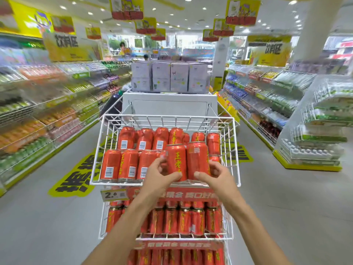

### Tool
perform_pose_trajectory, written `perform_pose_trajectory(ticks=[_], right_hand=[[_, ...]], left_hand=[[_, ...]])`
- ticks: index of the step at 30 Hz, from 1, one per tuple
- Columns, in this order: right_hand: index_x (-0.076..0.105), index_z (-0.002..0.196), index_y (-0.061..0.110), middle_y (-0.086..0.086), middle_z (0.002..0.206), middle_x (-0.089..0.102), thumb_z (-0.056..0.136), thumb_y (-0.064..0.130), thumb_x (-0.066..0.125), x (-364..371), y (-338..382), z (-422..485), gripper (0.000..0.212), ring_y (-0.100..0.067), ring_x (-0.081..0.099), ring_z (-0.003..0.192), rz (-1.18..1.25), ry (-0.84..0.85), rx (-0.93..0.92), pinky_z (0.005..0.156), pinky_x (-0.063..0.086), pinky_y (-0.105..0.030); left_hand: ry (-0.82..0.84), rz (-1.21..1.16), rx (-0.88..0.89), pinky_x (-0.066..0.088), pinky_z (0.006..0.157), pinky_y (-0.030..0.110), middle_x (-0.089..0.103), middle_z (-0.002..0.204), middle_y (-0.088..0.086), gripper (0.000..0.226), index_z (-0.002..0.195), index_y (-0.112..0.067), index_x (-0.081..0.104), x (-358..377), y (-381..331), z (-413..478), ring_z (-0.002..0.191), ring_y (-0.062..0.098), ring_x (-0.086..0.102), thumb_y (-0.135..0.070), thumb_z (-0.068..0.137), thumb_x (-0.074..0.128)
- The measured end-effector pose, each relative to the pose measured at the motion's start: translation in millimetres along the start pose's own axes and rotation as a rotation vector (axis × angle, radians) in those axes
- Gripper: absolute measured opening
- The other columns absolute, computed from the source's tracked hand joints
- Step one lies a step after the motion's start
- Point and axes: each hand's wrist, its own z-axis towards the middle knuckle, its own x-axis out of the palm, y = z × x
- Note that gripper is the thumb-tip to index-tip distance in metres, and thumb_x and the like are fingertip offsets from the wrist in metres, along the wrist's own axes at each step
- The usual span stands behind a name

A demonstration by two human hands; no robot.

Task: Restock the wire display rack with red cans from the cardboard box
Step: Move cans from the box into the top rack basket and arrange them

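Observation:
A white wire display rack (164,118) stands in front of me with red cans on three tiers. Its top basket holds two rows of upright red cans (128,163). At the front right of that basket, my left hand (159,175) grips one red can with yellow characters (176,159), thumb under its base. Right beside it, my right hand (214,174) curls its fingers around a second red can (197,157). Both cans stand upright at the basket's front edge. No cardboard box is in view.
The lower tiers (172,220) are packed with red cans behind red price strips. Behind the rack stands a white plinth with stacked pale cartons (169,77). Stocked shelves (47,104) line both aisles, and a wire shelf unit (315,127) stands at the right.

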Motion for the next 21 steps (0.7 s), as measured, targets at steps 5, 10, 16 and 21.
perform_pose_trajectory(ticks=[5,10,16,21], right_hand=[[0.067,0.126,0.023,0.005,0.112,0.077,0.064,0.056,0.092,-19,20,48,0.074,-0.008,0.073,0.102,-0.029,-0.064,-0.038,0.089,0.059,-0.034],[0.069,0.117,0.019,0.007,0.102,0.077,0.073,0.042,0.088,-37,33,91,0.053,-0.01,0.072,0.094,-0.12,-0.117,-0.051,0.075,0.051,-0.025],[0.052,0.136,0.016,0.01,0.099,0.06,0.081,0.037,0.084,-52,24,124,0.067,0.006,0.055,0.081,-0.265,-0.172,-0.007,0.068,0.047,-0.023],[0.05,0.12,0.021,0.011,0.094,0.059,0.079,0.034,0.085,-41,12,139,0.055,-0.005,0.063,0.079,-0.386,-0.145,-0.002,0.06,0.056,-0.019]], left_hand=[[-0.036,0.041,0.083,0.052,0.078,0.021,0.075,0.103,-0.003,0.042,0.109,-0.019,0.068,29,-47,52,0.096,0.011,0.07,-0.018,0.075,0.091],[-0.088,0.171,0.082,0.061,0.081,0.034,0.08,0.086,-0.003,0.05,0.095,-0.014,0.077,53,-66,108,0.082,0.013,0.076,-0.038,0.055,0.095],[-0.131,0.364,0.068,0.061,0.079,0.033,0.077,0.084,-0.004,0.047,0.091,-0.014,0.076,87,-61,135,0.084,0.017,0.075,-0.036,0.053,0.094],[-0.205,0.467,-0.02,0.046,0.086,0.029,0.067,0.105,0.004,0.053,0.113,-0.009,0.068,96,-41,144,0.109,0.022,0.063,-0.035,0.072,0.09]])
